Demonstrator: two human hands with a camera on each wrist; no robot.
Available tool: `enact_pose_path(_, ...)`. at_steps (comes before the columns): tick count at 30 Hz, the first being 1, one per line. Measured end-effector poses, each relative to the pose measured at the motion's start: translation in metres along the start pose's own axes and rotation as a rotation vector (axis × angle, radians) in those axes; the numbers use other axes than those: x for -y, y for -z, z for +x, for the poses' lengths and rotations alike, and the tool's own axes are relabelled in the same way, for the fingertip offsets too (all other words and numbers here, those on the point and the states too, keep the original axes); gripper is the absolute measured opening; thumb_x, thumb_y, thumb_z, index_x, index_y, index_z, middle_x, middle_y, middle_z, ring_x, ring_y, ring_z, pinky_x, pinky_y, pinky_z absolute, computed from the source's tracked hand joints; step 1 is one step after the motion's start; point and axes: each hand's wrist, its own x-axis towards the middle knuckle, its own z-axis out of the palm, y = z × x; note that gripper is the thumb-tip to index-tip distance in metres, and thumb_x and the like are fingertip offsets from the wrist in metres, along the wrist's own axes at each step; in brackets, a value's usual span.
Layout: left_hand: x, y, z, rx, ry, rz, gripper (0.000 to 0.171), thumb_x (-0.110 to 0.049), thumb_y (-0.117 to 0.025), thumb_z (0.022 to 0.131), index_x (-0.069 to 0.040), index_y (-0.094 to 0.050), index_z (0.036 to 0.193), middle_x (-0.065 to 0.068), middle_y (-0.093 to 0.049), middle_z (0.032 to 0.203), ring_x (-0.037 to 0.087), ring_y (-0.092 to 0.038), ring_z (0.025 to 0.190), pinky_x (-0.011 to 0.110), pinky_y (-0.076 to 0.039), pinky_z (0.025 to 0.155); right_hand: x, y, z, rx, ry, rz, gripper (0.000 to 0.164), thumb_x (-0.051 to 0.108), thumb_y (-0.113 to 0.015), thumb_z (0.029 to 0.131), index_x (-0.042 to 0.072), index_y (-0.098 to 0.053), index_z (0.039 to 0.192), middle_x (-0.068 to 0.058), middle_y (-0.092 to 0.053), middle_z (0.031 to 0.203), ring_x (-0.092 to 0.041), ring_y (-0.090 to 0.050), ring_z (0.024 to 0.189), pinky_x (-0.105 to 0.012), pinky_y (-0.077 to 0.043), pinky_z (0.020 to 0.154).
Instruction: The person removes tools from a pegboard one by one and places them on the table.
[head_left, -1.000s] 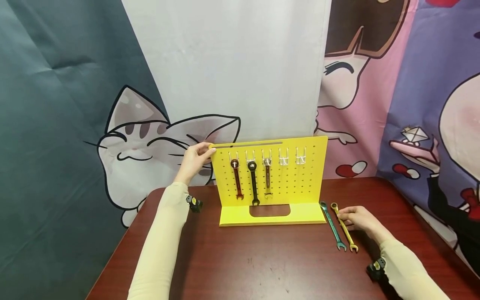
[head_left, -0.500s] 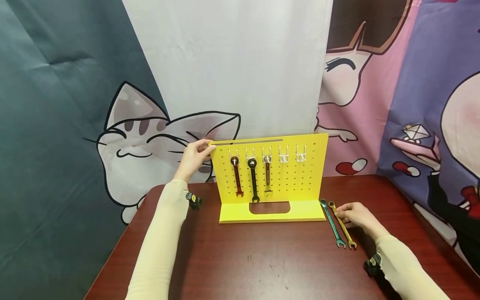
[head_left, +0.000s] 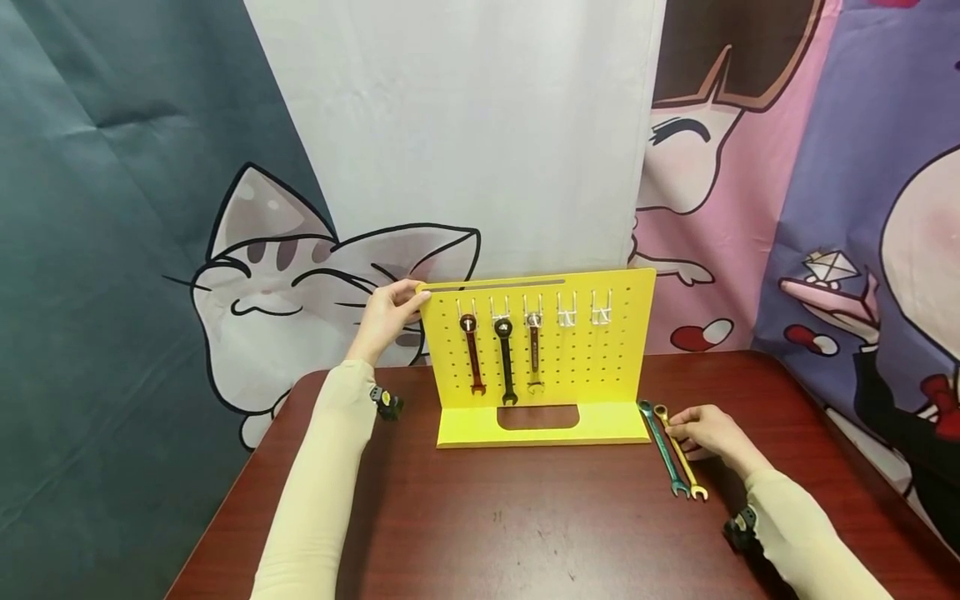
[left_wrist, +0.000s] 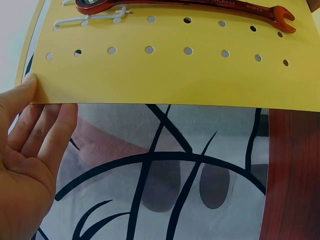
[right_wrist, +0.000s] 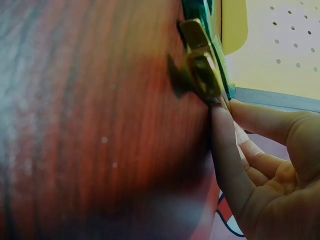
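Note:
My left hand [head_left: 386,318] grips the upper left corner of a yellow pegboard stand [head_left: 603,358], thumb in front and fingers behind. My right hand [head_left: 712,435] pinches a gold combination wrench [head_left: 686,467] near its ring end, between thumb and fingertips. In the right wrist view the gold wrench [right_wrist: 205,70] stands out over the dark wood. Close along its left side lies a green wrench [head_left: 663,450]. On the board's hooks hang a red wrench [head_left: 472,357], a black wrench [head_left: 507,362] and a silvery, dark-handled wrench [head_left: 534,346].
Two white hooks [head_left: 601,315] at the right of the board carry nothing. The stand's yellow base [head_left: 468,427] has a rounded cutout. Everything rests on a reddish-brown wooden table [head_left: 487,517]. Behind it hangs a cartoon-printed cloth [head_left: 480,125].
The gold wrench has shifted a little left with my right hand, closer to the green wrench. My left hand keeps its hold on the board's corner.

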Motion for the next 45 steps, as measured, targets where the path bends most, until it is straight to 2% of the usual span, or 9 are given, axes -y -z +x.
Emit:
enact_pose_path(7,0.0019,-0.0001,0.0008,0.000,-0.001,-0.011,0.036,-0.031,-0.070,0.097,-0.007,-0.068,0.124,0.014,-0.073,0.106,0.026,-0.070,0.099,0.043,-0.060,0.091,0.0020,-0.0014,-0.0002,-0.012,0.004,-0.019,0.024,0.008,-0.068,0.093,-0.014,-0.064,0.104,-0.010,-0.062,0.081,-0.019,-0.062,0.067,-0.035,-0.063,0.057)
enact_pose_path(16,0.0018,-0.0012,0.0006,0.000,0.013,-0.002,0.038,-0.031,-0.070,0.097,-0.007,-0.068,0.126,0.014,-0.073,0.107,0.026,-0.070,0.101,0.037,-0.061,0.089,0.0017,-0.0027,-0.0010,-0.015,0.000,-0.020,0.022,0.006,-0.069,0.092,-0.013,-0.064,0.102,-0.010,-0.063,0.081,-0.018,-0.062,0.065,-0.034,-0.063,0.056)
enact_pose_path(25,0.0031,-0.0024,0.0007,0.003,0.030,-0.006,0.038,-0.031,-0.070,0.097,-0.008,-0.067,0.127,0.012,-0.073,0.107,0.025,-0.070,0.101,0.037,-0.060,0.090,0.0002,-0.0059,-0.0039,-0.013,-0.027,-0.017,0.025,0.008,-0.070,0.093,-0.013,-0.064,0.105,-0.012,-0.063,0.084,-0.021,-0.062,0.068,-0.036,-0.064,0.059)
enact_pose_path(30,0.0042,-0.0012,0.0004,-0.003,0.019,-0.001,0.038,-0.031,-0.070,0.097,-0.007,-0.067,0.127,0.013,-0.073,0.106,0.025,-0.070,0.101,0.034,-0.061,0.087,0.0029,-0.0063,-0.0032,-0.026,-0.019,-0.026,0.025,0.008,-0.070,0.093,-0.013,-0.064,0.105,-0.012,-0.064,0.085,-0.021,-0.063,0.068,-0.036,-0.064,0.060)
enact_pose_path(36,0.0051,-0.0006,0.0000,0.004,0.022,-0.008,0.040,-0.031,-0.069,0.097,-0.007,-0.066,0.129,0.014,-0.073,0.107,0.026,-0.070,0.101,0.038,-0.061,0.089,0.0015,-0.0074,-0.0037,-0.027,-0.019,-0.018,0.026,0.009,-0.070,0.093,-0.013,-0.064,0.105,-0.012,-0.063,0.084,-0.021,-0.062,0.068,-0.036,-0.064,0.059)
enact_pose_path(45,0.0042,0.0000,0.0011,-0.005,0.002,-0.002,0.038,-0.031,-0.070,0.097,-0.006,-0.068,0.126,0.016,-0.073,0.107,0.027,-0.071,0.101,0.032,-0.061,0.087,-0.0006,-0.0079,-0.0025,-0.038,-0.004,-0.004,0.028,0.010,-0.072,0.092,-0.013,-0.064,0.107,-0.011,-0.063,0.083,-0.021,-0.061,0.067,-0.036,-0.064,0.059)
